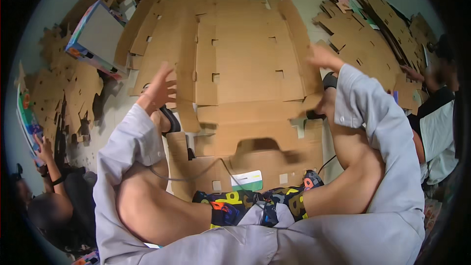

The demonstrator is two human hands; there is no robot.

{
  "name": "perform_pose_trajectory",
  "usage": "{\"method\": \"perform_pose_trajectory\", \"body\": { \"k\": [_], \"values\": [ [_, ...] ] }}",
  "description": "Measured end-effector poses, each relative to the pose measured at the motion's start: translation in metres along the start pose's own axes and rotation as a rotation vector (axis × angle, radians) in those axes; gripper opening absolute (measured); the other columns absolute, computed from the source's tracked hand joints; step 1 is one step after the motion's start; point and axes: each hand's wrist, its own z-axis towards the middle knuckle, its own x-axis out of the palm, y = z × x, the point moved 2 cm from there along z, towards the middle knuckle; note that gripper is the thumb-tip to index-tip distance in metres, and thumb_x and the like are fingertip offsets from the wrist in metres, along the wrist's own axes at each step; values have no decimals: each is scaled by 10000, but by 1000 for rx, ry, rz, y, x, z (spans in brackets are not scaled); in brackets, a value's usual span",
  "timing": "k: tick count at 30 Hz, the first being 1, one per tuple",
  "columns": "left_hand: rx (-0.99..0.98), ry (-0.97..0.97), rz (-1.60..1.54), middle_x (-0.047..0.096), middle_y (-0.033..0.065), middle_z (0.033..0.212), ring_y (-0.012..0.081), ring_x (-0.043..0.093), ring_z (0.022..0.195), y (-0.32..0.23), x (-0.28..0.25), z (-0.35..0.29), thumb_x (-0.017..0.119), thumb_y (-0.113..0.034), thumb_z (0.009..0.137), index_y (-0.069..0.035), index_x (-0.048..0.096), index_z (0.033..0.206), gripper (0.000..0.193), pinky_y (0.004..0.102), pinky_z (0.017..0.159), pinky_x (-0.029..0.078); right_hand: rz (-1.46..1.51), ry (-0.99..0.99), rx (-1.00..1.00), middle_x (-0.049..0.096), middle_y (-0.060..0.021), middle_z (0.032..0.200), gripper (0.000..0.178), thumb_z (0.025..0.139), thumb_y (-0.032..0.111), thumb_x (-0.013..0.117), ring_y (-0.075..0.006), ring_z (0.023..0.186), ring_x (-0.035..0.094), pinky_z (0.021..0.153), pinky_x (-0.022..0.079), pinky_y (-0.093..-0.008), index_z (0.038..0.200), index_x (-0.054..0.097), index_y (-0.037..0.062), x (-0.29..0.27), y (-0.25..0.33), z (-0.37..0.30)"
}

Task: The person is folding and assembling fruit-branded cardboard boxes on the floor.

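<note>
- Cardboard sheet point(245, 49), unfolded: before me, centre to twelve o'clock.
- My left hand point(160, 89): ten o'clock, fingers spread, nothing held.
- My right hand point(326, 60): two o'clock, by the side flap point(296, 39); grip, I cannot tell.

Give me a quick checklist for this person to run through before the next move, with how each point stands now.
1. Left hand free: ok, fingers spread, nothing visibly gripped.
2. Right hand clear of the right flap: cannot tell, they overlap in view.
3. Slotted cardboard sheet fully flat: not ok, that flap appears tilted up.
4. Dark cable off the cardboard: cannot tell, it crosses in front.
5. Left co-worker's hand and right co-worker's hand away from the sheet: ok.
</note>
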Motion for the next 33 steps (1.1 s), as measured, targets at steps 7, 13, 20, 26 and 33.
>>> {"method": "perform_pose_trajectory", "body": {
  "k": [7, 13, 20, 26, 33],
  "values": [
    [22, -208, 229, 516, 98, 1128, 203, 570, 887, 26, 14, 17, 558, -389, 853, -100, 324, 1328, 603, 377, 727, 488, -67, 164, -51, 436, -271, 1260, 822, 729, 349, 656, -350, 1182, 431, 986, 344, -375, 1331, 242, -28, 51, -49, -2],
    [-11, -136, 332, 554, 79, 1017, 195, 587, 793, 24, 12, 28, 549, -344, 857, -68, 453, 1217, 463, 372, 694, 494, 90, -118, 76, 444, -261, 1257, 763, 728, 319, 655, -351, 1171, 442, 958, 370, -375, 1303, 308, -42, 33, -74, 21],
    [-1, -211, 482, 573, 121, 1065, 246, 599, 908, 38, 18, 40, 573, -314, 841, -57, 453, 1193, 452, 413, 659, 520, 433, -93, 103, 539, -222, 1133, 650, 735, 233, 655, -300, 1070, 518, 863, 440, -356, 1255, 380, -45, 50, -61, 23],
    [30, -188, 356, 571, 133, 1063, 245, 610, 892, 34, 10, 36, 545, -252, 857, -42, 427, 1215, 432, 371, 660, 532, 578, -153, 144, 632, -132, 738, 325, 766, 276, 614, -265, 669, 610, 615, 477, -390, 904, 605, -19, 59, -50, 25],
    [-134, 2, 365, 571, 173, 1008, 325, 642, 768, 38, 19, 14, 423, 50, 810, -103, 314, 1278, 504, 447, 550, 573, 483, -625, -145, 581, -194, 630, 311, 777, 263, 593, -246, 600, 609, 584, 461, -366, 750, 609, -47, 44, 5, -16]
  ]
}}
